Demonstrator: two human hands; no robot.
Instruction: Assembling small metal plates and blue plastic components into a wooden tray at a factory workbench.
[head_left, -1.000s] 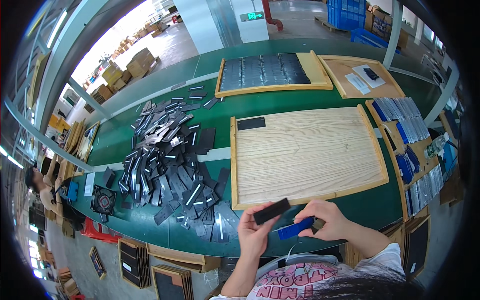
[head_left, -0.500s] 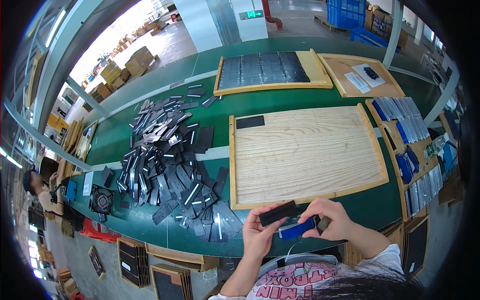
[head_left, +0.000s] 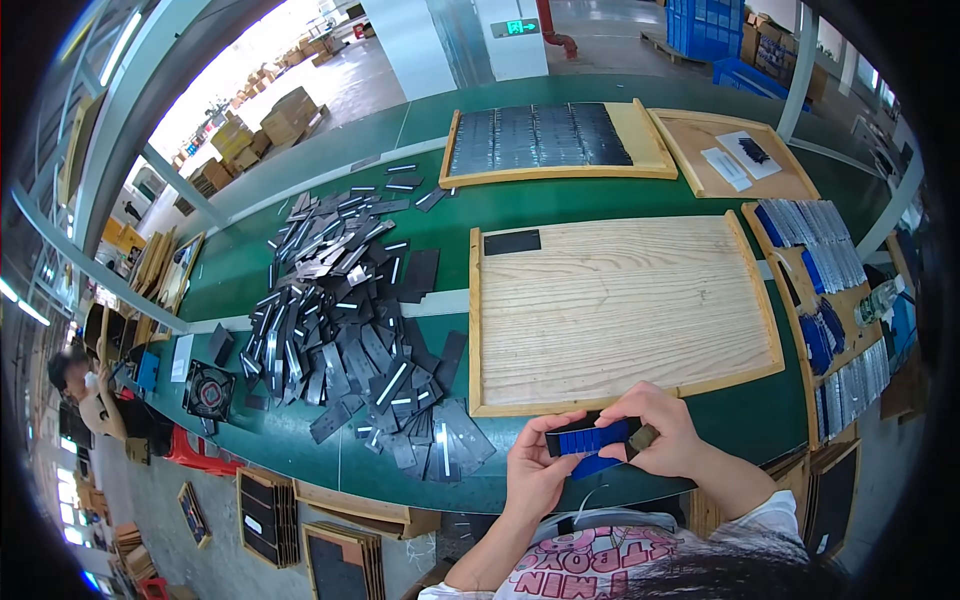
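Both hands, left hand [head_left: 535,470] and right hand [head_left: 655,430], now pinch a flat black rectangular plate [head_left: 590,440] together, a blue strip [head_left: 592,438] newly laid on it, pale wooden tray [head_left: 620,300] just beyond.

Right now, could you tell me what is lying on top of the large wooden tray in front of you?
On the wooden tray lies one dark rectangular plate in its far left corner; the rest is bare wood. Both hands hide a little of the near edge.

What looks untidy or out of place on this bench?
The dark plates lie in a loose, criss-crossed heap on the green bench, unlike the neat rows in the far tray. Nothing looks spilled or broken.
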